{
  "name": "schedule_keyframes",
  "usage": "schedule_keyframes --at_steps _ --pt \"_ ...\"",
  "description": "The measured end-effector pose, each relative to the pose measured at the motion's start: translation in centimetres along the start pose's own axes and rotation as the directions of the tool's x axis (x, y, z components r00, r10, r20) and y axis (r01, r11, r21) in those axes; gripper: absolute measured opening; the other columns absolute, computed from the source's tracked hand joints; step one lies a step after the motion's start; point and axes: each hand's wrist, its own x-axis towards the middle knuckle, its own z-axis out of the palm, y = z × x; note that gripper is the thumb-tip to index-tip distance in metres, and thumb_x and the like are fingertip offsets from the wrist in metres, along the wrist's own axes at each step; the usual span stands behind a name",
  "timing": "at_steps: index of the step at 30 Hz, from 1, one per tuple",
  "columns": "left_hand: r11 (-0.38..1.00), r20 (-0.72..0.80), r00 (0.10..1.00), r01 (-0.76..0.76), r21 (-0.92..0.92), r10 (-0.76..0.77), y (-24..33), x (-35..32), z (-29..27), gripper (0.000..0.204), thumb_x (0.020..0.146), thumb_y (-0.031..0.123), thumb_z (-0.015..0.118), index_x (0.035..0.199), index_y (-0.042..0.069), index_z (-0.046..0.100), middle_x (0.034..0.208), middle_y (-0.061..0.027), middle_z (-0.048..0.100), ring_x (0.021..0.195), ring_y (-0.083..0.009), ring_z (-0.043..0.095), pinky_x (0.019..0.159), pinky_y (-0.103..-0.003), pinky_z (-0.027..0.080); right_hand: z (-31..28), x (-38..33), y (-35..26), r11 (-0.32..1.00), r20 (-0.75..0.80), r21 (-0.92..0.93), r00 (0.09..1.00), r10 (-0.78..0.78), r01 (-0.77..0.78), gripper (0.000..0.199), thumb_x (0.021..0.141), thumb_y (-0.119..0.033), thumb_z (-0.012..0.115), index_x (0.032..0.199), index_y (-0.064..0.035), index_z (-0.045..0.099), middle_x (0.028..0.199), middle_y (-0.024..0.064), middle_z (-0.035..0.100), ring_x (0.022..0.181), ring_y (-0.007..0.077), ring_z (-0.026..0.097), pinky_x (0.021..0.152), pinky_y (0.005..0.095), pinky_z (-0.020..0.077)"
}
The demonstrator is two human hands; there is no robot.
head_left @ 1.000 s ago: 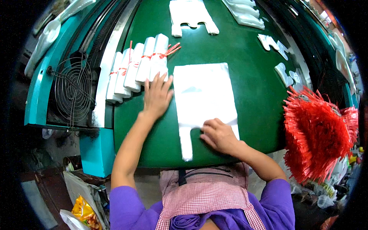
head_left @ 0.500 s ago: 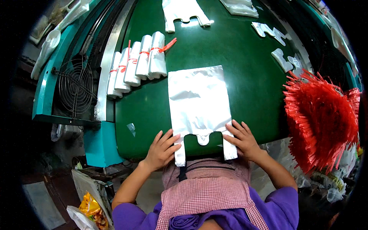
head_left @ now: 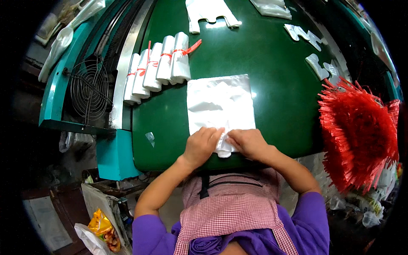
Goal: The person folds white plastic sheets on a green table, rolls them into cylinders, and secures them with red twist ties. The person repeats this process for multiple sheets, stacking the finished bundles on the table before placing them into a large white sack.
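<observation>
A white plastic T-shirt bag (head_left: 221, 100), or a flat stack of them, lies on the green table near its front edge. My left hand (head_left: 202, 144) is closed on the bag's near end, fingers curled over the plastic. Close beside it my right hand (head_left: 247, 143) pinches the same end from the other side. The handles are folded inward and partly hidden under my fingers. Between the hands the bag's middle tab (head_left: 224, 151) sticks out toward me.
Rolled white bag bundles (head_left: 163, 61) tied with red strips stand at the left. Red plastic strips (head_left: 357, 131) hang at the right. More bags (head_left: 210, 10) lie at the far side, with plastic offcuts (head_left: 316, 66) at far right. A round wire guard (head_left: 90, 89) is left of the table (head_left: 282, 102).
Both hands have moved inward from the bag's outer handles to its middle. The handles, flat and spread before, are now folded in. My fingers have gone from stretched out to closed.
</observation>
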Motion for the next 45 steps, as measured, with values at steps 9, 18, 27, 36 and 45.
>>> schedule_keyframes --at_steps 9,18,27,36,45 --pt "0.981 -0.024 0.981 -0.194 0.013 0.194 1.8 -1.7 0.2 0.025 0.085 0.012 0.053 0.107 0.004 0.063 0.110 -0.0153 0.064 0.100 -0.0276 0.062 0.082 -0.038 0.049 1.0 2.7 3.7 0.915 -0.186 -0.387 0.962 -0.199 0.115 0.053 0.094 -0.029 0.045 0.136 0.0031 0.039 0.148 0.0193 0.031 0.139 0.0309 0.027 0.113 0.0435 0.0210" --pt "0.899 0.261 0.913 0.374 -0.228 -0.314 -2.1 4.4 -0.5 0.017 0.084 0.022 0.063 0.086 0.005 0.066 0.078 -0.0150 0.065 0.071 -0.0344 0.062 0.061 -0.043 0.047 0.2 1.1 0.9 0.966 -0.213 -0.169 0.950 -0.228 0.194 0.064 0.086 -0.038 0.060 0.133 0.0022 0.043 0.144 0.0213 0.036 0.135 0.0342 0.034 0.109 0.0456 0.0291" --pt "0.983 0.179 0.984 -0.036 0.180 0.003 0.2 2.2 -0.3 0.034 0.072 0.005 0.063 0.106 0.001 0.059 0.108 -0.0111 0.060 0.099 -0.0278 0.058 0.081 -0.038 0.049 1.1 -1.0 0.9 0.930 -0.378 -0.002 0.860 -0.342 0.369 0.057 0.080 -0.024 0.068 0.127 0.0016 0.047 0.141 0.0214 0.038 0.135 0.0394 0.030 0.109 0.0493 0.0292" --pt "0.901 0.208 0.976 0.029 -0.433 0.069 -2.6 1.7 -2.0 0.030 0.070 -0.004 0.061 0.100 0.001 0.059 0.122 -0.0141 0.057 0.118 -0.0359 0.050 0.097 -0.042 0.043 1.7 -2.5 1.9 -0.426 -0.089 0.879 0.952 0.291 0.213 0.066 0.094 -0.014 0.056 0.145 0.0032 0.018 0.128 0.0193 0.051 0.112 0.0259 0.056 0.095 0.0344 0.0481" --pt "0.978 0.420 0.897 -0.056 -0.202 0.138 -1.8 0.4 -3.6 0.025 0.071 0.015 0.068 0.096 0.014 0.065 0.112 -0.0107 0.055 0.114 -0.0326 0.048 0.101 -0.054 0.029 1.2 -2.5 3.4 0.872 -0.138 0.086 0.872 -0.469 0.482 0.037 0.086 -0.007 0.050 0.122 -0.0101 0.060 0.138 0.0175 0.046 0.129 0.0339 0.043 0.109 0.0456 0.0322"
